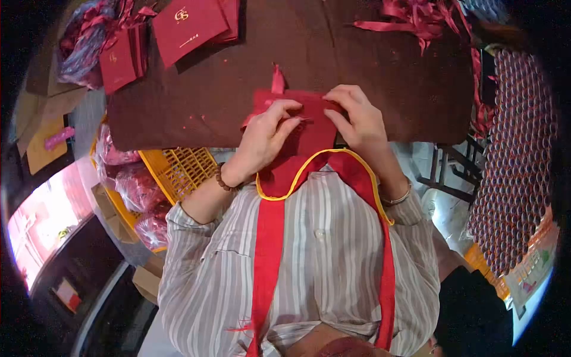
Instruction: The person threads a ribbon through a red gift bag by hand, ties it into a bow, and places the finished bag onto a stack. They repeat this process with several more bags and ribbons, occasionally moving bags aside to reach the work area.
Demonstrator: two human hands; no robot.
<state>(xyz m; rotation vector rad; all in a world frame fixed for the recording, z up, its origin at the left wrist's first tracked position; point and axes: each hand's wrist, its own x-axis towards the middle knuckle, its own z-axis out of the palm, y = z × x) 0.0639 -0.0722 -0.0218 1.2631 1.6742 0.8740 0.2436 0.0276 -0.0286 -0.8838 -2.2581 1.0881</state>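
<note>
A dark red paper gift bag (315,132) lies at the near edge of the brown-covered table, just in front of the red apron (270,238) with yellow trim. My left hand (270,131) is closed, thumb and forefinger pinched over the left part of the bag. Whether a ribbon is between those fingertips I cannot make out. My right hand (361,119) grips the bag's upper right edge, its thumb on the front. A short red ribbon (278,80) sticks up past the bag's far edge, and more ribbon shows beside my left hand.
Red bags with gold print (189,27) lie at the far left of the brown table cover (297,41). Loose red ribbons (416,21) are heaped at the far right. A yellow crate (181,172) stands below on the left, near plastic-wrapped red bundles (140,187). Patterned material (514,160) hangs at right.
</note>
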